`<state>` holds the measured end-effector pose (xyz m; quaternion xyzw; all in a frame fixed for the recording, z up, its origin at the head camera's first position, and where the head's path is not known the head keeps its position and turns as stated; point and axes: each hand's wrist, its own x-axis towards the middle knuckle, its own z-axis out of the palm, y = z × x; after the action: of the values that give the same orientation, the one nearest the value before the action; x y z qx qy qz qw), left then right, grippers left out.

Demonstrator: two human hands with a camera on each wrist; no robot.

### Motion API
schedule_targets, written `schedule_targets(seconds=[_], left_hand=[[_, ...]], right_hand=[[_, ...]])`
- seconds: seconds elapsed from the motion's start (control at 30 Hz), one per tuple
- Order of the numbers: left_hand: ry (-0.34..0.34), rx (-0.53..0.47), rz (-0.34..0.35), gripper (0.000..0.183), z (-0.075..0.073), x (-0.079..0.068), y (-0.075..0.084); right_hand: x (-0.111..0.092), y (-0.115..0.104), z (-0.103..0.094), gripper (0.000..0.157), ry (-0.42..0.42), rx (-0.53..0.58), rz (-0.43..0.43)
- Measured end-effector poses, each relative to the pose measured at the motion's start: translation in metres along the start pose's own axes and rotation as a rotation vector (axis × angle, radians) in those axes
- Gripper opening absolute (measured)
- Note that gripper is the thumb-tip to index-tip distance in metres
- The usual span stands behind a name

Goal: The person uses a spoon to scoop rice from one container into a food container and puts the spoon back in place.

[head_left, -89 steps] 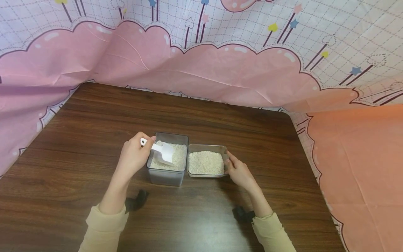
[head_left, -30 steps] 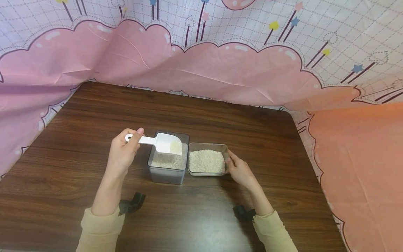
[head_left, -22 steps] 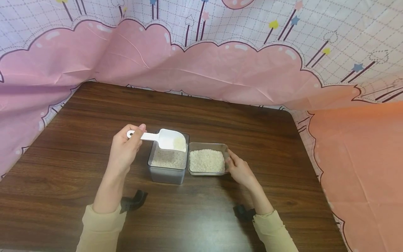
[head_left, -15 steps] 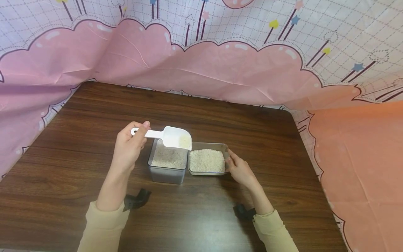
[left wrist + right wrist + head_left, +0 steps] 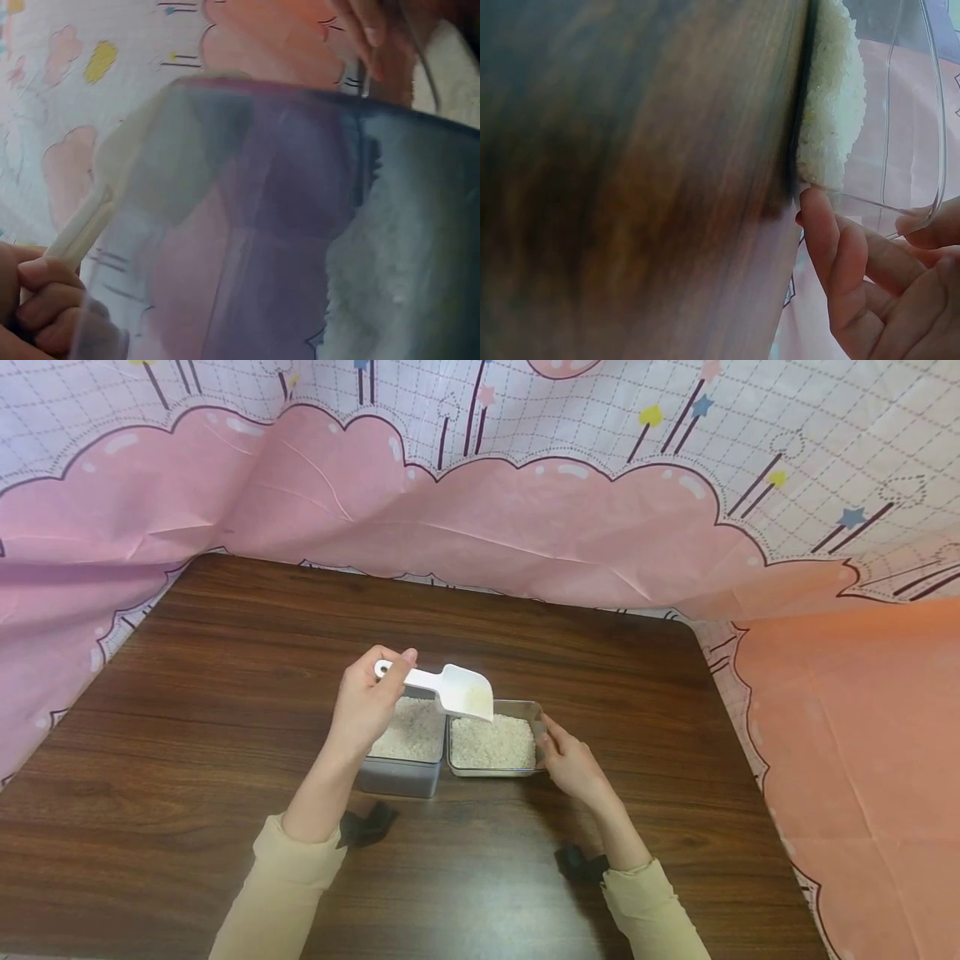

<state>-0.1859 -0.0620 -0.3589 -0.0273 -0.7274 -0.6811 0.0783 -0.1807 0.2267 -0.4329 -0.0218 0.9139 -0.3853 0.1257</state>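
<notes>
My left hand [image 5: 363, 703] grips the handle of a white scoop [image 5: 465, 695], with a little rice in its bowl. The scoop hangs over the left part of a shallow clear box [image 5: 480, 773] that holds a bed of rice [image 5: 491, 745]. At that box's right end, my right hand [image 5: 576, 770] holds the side wall; the right wrist view shows the thumb [image 5: 922, 229] on the rim and fingers low on the wall. Under my left hand stands a taller grey translucent container [image 5: 400, 779], also with rice in it. Through its wall, the left wrist view shows part of the scoop [image 5: 127, 150].
Both containers stand side by side on a dark wood table [image 5: 480, 868]. Black straps [image 5: 367, 824] show at both wrists. A pink and white patterned cloth [image 5: 487, 527] hangs behind the table and along its sides.
My left hand first had the scoop low in the taller container's rice, then lifted it with some rice and carried it right, over the shallow box. The right hand stayed on the box.
</notes>
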Motion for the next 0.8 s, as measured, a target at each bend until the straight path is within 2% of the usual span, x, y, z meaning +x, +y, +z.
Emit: schedule_targets(seconds=[0.2,0.37,0.53,0.67,0.8], left_hand=[[-0.011,0.224,0.071,0.023,0.018,-0.001,0.0],[-0.066,0.408,0.107,0.025,0.031,-0.006,0.008],[-0.096,0.533,0.187,0.023,0.041,-0.01,0.012],[-0.084,0.535,0.221,0.023,0.042,-0.012,0.013],[-0.041,0.405,0.19,0.025,0.033,-0.012,0.013]], right_hand=[[0.0,0.001,0.0,0.049,0.0,0.004,-0.007],[-0.001,0.001,-0.001,0.049,0.007,-0.007,-0.009],[-0.001,0.001,-0.001,0.049,0.015,-0.017,-0.008],[-0.001,0.002,-0.001,0.049,0.014,-0.02,-0.003],[-0.001,0.002,0.0,0.049,0.003,-0.003,0.001]])
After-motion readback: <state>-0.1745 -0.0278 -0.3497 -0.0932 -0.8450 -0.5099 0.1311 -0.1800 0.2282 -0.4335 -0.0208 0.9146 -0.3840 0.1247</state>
